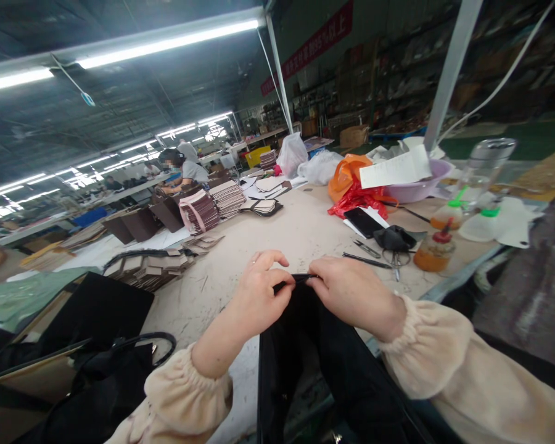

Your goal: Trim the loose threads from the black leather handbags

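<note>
A black fabric piece (pixel 305 345) hangs from both hands over the near edge of the table (pixel 231 253). Its upper edge is pinched by my left hand (pixel 261 296) between thumb and fingers. Close beside it on the right, my right hand (pixel 351 293) grips the same edge, a short stretch of which shows between the two hands. The lower part of the fabric drops out of the frame. To the right of my right hand lie a black pen (pixel 366 260) and a pair of small scissors (pixel 396 265).
Black bags (pixel 97 308) lie at the left. Stacked brown pieces (pixel 201 211) stand further back. On the right are a phone (pixel 363 222), a red bag (pixel 358 200), a purple basin (pixel 437 176) and a bottle of amber liquid (pixel 435 253). A person (pixel 189 169) sits beyond.
</note>
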`<state>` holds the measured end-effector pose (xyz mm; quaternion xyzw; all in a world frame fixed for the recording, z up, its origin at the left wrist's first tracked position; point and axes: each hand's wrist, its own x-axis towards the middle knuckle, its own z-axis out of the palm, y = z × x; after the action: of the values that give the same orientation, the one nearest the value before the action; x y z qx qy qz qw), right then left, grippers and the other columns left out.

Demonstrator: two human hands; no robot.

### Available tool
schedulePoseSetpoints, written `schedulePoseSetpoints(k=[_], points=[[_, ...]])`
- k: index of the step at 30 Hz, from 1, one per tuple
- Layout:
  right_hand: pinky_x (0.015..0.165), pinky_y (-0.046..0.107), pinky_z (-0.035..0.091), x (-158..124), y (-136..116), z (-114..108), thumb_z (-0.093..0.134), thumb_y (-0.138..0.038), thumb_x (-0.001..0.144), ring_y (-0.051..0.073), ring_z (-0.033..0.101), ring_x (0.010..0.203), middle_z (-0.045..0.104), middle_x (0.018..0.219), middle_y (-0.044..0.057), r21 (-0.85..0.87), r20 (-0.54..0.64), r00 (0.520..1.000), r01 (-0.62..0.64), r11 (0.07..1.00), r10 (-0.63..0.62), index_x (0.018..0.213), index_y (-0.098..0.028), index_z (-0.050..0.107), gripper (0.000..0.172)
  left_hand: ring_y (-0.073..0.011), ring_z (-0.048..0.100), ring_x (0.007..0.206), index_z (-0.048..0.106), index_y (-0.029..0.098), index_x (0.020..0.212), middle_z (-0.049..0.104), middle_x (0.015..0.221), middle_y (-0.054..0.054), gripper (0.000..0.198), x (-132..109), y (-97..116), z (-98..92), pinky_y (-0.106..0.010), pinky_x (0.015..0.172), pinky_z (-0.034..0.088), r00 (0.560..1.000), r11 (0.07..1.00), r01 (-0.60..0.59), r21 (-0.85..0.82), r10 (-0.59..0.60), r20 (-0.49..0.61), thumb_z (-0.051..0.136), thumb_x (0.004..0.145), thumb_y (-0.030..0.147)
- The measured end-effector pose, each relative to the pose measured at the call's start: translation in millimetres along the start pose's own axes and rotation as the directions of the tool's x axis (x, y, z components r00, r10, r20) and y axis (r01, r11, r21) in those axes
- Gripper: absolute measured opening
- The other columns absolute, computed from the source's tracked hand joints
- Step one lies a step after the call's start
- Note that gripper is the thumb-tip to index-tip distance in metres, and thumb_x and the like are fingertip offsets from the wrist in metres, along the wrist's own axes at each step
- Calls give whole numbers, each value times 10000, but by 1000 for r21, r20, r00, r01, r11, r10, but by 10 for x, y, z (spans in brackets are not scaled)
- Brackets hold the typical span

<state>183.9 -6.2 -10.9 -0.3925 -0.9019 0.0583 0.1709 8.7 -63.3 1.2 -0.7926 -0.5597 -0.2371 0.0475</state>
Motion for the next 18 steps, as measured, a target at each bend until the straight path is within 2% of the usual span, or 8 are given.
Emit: schedulePoseSetpoints(k=[3, 6, 10, 14, 18], points=[[603, 274, 328, -2, 6, -9, 463, -306, 877, 172, 611, 740, 661, 796, 30, -8, 21, 1000, -18, 1000, 18, 766, -203, 602, 205, -208, 505, 1026, 694, 201, 759, 552, 1045, -62, 142, 5, 10, 7, -392, 921, 421, 1000, 1000, -5, -8, 4, -17, 569, 767, 135], [601, 275, 326, -1, 1, -14, 466, -307, 876, 172, 611, 737, 662, 801, 30, -13, 20, 1000, -18, 1000, 19, 771, -204, 605, 203, -220, 504, 1026, 708, 223, 808, 562, 1054, -54, 113, 6, 26, 15, -442, 959, 382, 1000, 999, 3, 41, -2, -21, 606, 769, 194], [590, 277, 312, -4, -2, -7, 476, -310, 870, 172, 606, 720, 659, 770, 23, 2, -6, 1000, -10, 1000, 10, 745, -207, 598, 203, -221, 513, 1005, 704, 228, 746, 575, 1032, -41, 130, 19, 38, 6, -468, 963, 370, 999, 996, 41, 76, -42, 15, 592, 774, 169], [581, 274, 300, -19, 20, 3, 476, -314, 872, 164, 600, 703, 653, 757, 14, 22, -16, 1000, 8, 1000, -8, 739, -212, 598, 206, -192, 543, 980, 673, 193, 740, 590, 995, -50, 117, 38, 36, 7, -380, 904, 439, 997, 996, 69, -56, -67, 34, 578, 781, 137], [598, 270, 307, -21, 41, 1, 474, -325, 879, 159, 598, 717, 651, 764, 7, 33, -14, 1000, 23, 999, -22, 733, -209, 592, 221, -143, 605, 857, 635, 184, 719, 647, 883, -22, 99, 41, 36, 55, -288, 820, 487, 988, 965, 155, -213, -157, 8, 589, 767, 110]])
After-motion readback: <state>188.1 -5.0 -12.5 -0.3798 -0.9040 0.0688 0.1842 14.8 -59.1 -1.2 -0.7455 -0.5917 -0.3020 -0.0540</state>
